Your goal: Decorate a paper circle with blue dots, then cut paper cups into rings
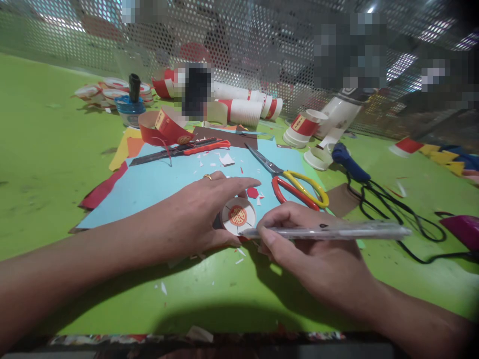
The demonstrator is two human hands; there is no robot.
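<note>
A round white paper disc (238, 216) with a red-orange emblem and dark lines lies at the near edge of the light blue sheet (149, 189). My left hand (198, 209) curves round its left side, thumb and fingers holding its rim. Between the fingers of my right hand (303, 249) is a clear pen (337, 231), held nearly level, its tip touching the disc's lower edge. Just beyond the disc lies a small red paper hexagon (253, 193). Scissors with red and yellow handles (299, 187) rest open to the right of it.
A box cutter (179, 150) and a red paper ring (159, 128) lie at the back of the sheet. Behind are stacked paper cups (243, 110) and a blue-topped jar (129, 110). A blue tool (351, 162) with black cord lies right. Paper scraps dot the green table (112, 294).
</note>
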